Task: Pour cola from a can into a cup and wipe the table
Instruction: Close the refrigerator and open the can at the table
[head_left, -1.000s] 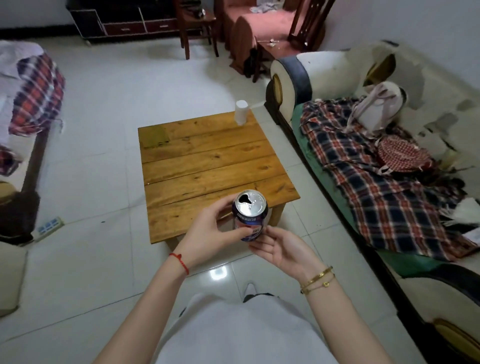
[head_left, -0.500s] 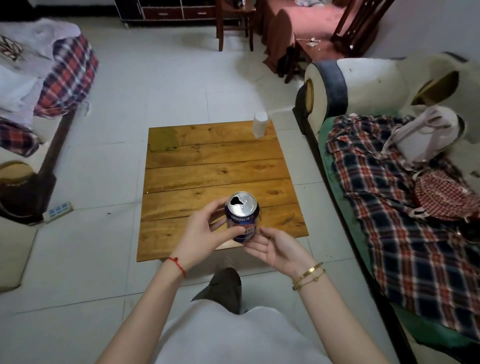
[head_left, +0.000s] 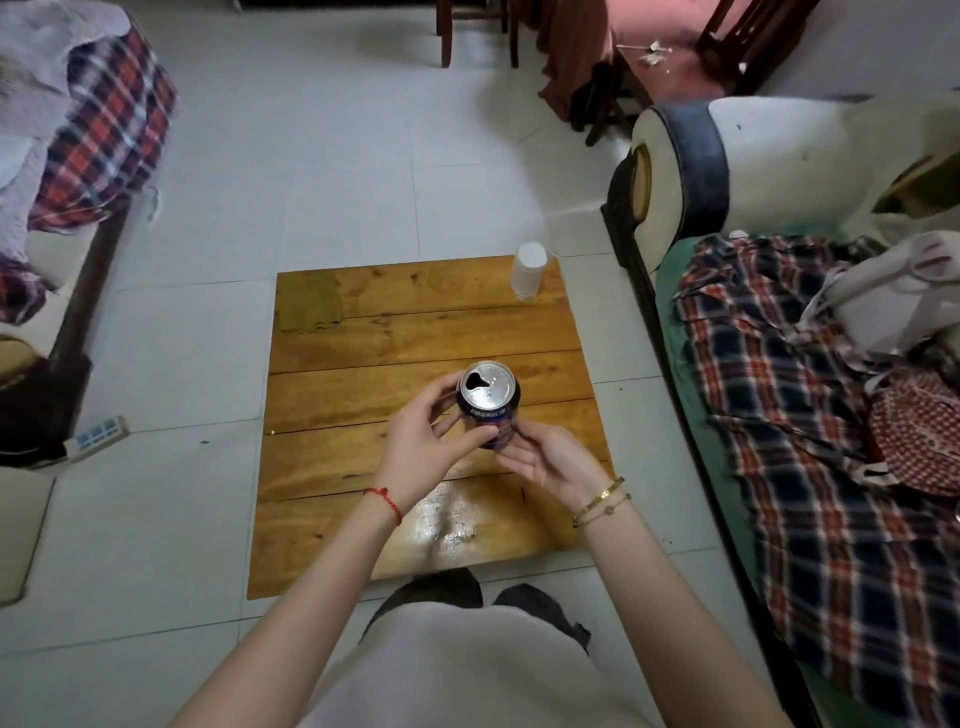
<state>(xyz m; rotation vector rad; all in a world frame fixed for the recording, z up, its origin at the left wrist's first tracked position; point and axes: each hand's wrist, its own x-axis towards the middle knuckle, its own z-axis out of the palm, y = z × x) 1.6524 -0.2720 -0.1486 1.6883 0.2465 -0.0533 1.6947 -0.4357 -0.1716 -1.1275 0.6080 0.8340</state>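
Note:
An opened blue cola can (head_left: 489, 402) is held upright above the middle of the low wooden table (head_left: 363, 332). My left hand (head_left: 423, 447) grips its left side, fingers curled round it. My right hand (head_left: 550, 460) cups the can's lower right side with its fingers against it. A white cup (head_left: 530, 271) stands upside down at the table's far right corner, well beyond the can. A shiny wet patch (head_left: 447, 514) lies on the near plank below my hands.
A sofa (head_left: 680, 171) with a plaid cloth (head_left: 810, 415) and bags runs along the right. Another plaid-covered seat (head_left: 98, 130) stands at the left, a power strip (head_left: 96, 432) on the floor beside it. Wooden chairs stand at the back.
I have stepped closer, so the table now lies right under my hands. The can stays upright in both hands. The wet patch on the near plank has come into view.

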